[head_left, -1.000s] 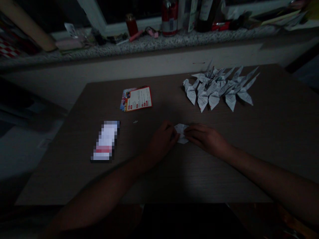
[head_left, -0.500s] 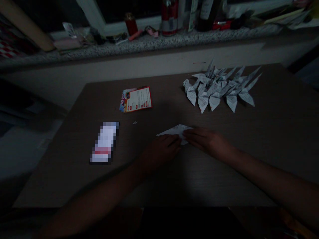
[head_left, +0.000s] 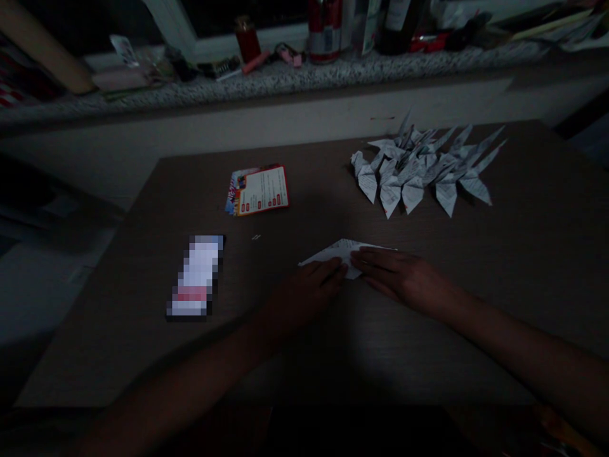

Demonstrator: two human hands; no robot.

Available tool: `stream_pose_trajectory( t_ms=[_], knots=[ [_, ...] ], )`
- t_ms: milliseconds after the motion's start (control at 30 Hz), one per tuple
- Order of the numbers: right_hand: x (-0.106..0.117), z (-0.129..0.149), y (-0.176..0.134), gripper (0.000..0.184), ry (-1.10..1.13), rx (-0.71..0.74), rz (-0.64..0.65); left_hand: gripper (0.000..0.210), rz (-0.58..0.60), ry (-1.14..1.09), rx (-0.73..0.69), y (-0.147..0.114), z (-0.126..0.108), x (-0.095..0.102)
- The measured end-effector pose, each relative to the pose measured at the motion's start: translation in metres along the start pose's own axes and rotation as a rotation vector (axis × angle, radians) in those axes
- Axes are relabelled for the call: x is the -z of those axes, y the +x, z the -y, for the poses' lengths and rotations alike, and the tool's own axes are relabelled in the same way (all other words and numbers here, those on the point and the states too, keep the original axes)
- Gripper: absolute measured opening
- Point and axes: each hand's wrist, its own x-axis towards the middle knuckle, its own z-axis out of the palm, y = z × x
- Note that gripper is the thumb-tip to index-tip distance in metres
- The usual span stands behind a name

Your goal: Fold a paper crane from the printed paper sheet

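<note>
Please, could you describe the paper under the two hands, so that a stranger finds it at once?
Look at the table and its far-right cluster of paper birds. Nearer the camera, the left hand and right hand rest on the paper. Unlike the birds, it lies low, without raised tips.

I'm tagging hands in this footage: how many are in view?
2: the left hand is at the left part of the folded paper, and the right hand is at its right part. No other hand shows.
</note>
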Motion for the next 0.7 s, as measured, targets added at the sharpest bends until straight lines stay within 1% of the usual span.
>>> stream_pose_trajectory(
  t_ms=[333, 700],
  knots=[
    [0.0026, 0.0012, 0.0025, 0.030, 0.004, -0.032, -0.002, 0.041, 0.038, 0.017, 0.004, 0.0015, -0.0007, -0.0003],
    [0.0030, 0.0016, 0.0035, 0.030, 0.027, -0.055, 0.015, 0.042, 0.069, 0.024, 0.007, 0.0029, -0.0047, 0.0069]
  ],
)
